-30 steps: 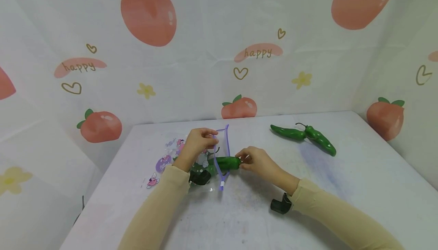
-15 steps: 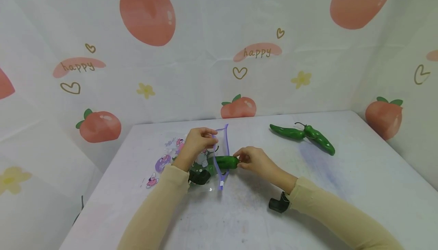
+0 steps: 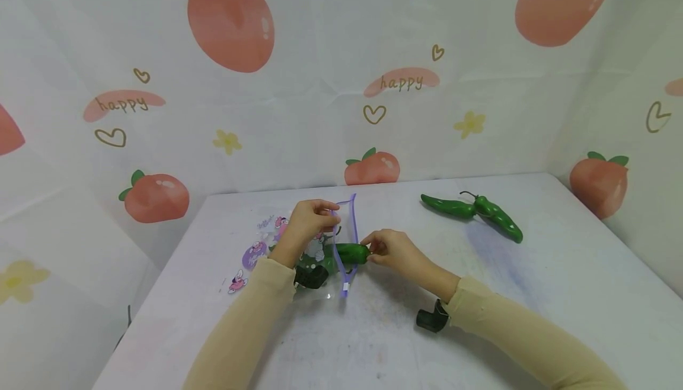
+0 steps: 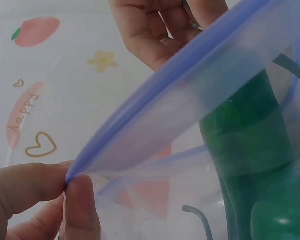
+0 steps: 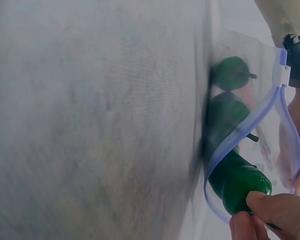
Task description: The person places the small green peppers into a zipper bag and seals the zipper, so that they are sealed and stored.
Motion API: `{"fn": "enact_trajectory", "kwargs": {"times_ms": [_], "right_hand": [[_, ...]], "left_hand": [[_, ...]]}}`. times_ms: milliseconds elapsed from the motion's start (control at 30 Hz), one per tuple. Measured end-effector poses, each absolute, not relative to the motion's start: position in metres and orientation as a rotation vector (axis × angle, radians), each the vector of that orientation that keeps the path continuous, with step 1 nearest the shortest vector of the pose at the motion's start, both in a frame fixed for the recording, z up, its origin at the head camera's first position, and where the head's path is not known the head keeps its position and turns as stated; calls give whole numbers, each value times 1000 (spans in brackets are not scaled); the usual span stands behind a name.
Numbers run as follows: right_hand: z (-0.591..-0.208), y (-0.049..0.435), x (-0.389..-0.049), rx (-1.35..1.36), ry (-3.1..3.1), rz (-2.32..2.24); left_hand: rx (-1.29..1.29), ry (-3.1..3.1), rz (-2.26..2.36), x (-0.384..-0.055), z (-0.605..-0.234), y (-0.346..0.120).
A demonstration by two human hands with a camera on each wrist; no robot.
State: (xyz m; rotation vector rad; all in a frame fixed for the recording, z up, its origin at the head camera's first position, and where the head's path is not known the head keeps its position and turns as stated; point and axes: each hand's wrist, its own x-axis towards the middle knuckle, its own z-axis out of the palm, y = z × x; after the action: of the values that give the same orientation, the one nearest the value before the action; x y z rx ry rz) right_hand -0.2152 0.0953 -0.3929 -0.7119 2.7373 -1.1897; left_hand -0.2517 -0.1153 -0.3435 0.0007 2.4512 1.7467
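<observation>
A clear zip bag point(image 3: 345, 287) with a purple slider edge and cartoon prints lies on the table, its mouth spread toward the right. Between thumb and fingers, my left hand point(image 3: 313, 221) pinches the upper rim of that mouth; the left wrist view shows this pinch close up. My right hand point(image 3: 397, 252) grips the stem end of a green pepper point(image 3: 352, 253), which is partly inside the bag with its thick end sticking out. Other green peppers point(image 5: 231, 73) lie within the bag, seen through the plastic in the right wrist view.
Two more green peppers point(image 3: 498, 218) lie at the back right of the white table point(image 3: 427, 360), their stem ends together. A white cloth printed with fruit point(image 3: 232, 25) hangs behind the table. Dark wrist cameras point(image 3: 431, 319) sit under both sleeves.
My right hand has moved slightly left, pushing the pepper a little deeper into the bag. The left hand keeps its pinch on the rim, nearly still.
</observation>
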Motion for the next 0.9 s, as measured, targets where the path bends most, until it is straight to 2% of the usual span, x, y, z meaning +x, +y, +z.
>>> {"fn": "enact_trajectory", "kwargs": {"times_ms": [900], "right_hand": [[-395,81,-216,-762,2738,-1148]], "left_hand": [[79,2451,1786,-250,-342,-114]]}}
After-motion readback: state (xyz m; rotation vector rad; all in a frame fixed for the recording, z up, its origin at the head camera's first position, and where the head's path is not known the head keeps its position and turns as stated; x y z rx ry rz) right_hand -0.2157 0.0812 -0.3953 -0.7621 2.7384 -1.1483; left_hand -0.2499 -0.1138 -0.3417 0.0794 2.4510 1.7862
